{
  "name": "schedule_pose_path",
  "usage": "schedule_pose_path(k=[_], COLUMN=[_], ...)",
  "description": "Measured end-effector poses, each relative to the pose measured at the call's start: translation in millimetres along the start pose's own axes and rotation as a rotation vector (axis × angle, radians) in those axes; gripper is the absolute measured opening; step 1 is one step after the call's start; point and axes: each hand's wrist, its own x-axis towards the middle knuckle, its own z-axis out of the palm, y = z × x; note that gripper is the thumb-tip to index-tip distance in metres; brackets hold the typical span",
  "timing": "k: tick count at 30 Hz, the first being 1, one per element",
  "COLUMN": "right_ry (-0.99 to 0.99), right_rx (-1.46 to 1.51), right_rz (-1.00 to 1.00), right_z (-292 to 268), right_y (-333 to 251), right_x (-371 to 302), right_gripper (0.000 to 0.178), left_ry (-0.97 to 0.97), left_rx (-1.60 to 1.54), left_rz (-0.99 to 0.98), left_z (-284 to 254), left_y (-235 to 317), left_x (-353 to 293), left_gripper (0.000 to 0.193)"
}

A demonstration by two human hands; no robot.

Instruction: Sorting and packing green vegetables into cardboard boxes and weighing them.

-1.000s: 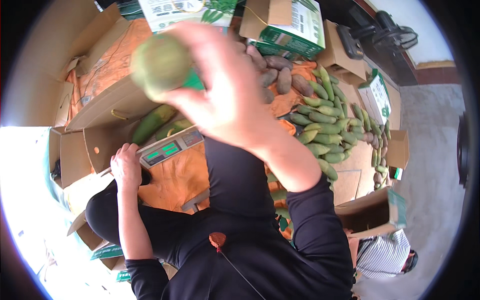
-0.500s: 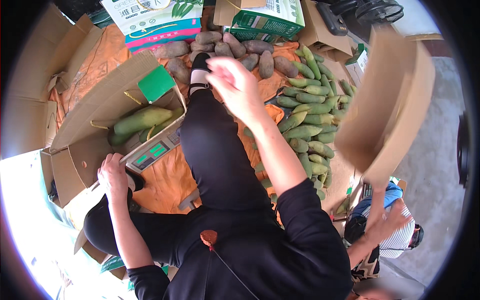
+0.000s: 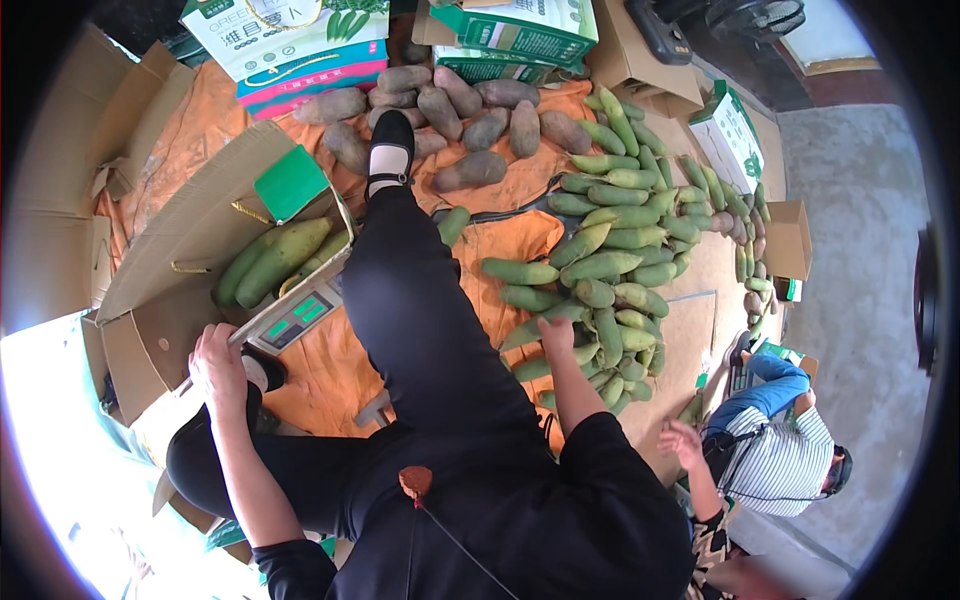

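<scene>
My left hand is closed on the near edge of an open cardboard box. Inside the box lie several large green radishes. A digital scale with lit green displays sits against the box's right side. My right hand reaches into a heap of green radishes, touching those at its near left side. Its fingers are partly hidden among them, so whether it grips one does not show. My outstretched leg lies between box and heap.
Reddish-brown radishes lie beyond my foot on an orange cloth. Printed cartons stand behind, near a black fan. At right are a co-worker's open hand and a person in a striped shirt.
My right hand has come down from above my foot to the radish heap. The cardboard box a co-worker held up at right is gone from there. My left hand stays at the box edge.
</scene>
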Motion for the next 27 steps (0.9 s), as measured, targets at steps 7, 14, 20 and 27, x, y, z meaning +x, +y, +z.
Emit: schedule_pose_path(k=[7,14,20,27], right_ry=[0.077,0.101,0.069,-0.047], right_rx=[0.231,0.546,0.606,0.8], right_rz=[0.282,0.654,0.64,0.457], right_z=[27.8,30.1,17.3,12.9], right_y=[44.1,11.9,-4.9,-36.4], right_x=[16.2,17.5,8.1,-8.6], right_gripper=[0.048,0.051,0.053,0.054], left_ry=[-0.008,0.0,-0.002,0.033], left_rx=[-0.007,-0.009,-0.023,0.002], left_rz=[-0.004,-0.011,-0.011,-0.001], left_z=[-3.2,-5.4,-3.9,-3.7], left_y=[5.5,2.1,2.7,1.0], left_x=[0.7,-0.7,3.5,-0.2], left_gripper=[0.007,0.008,0.01,0.013])
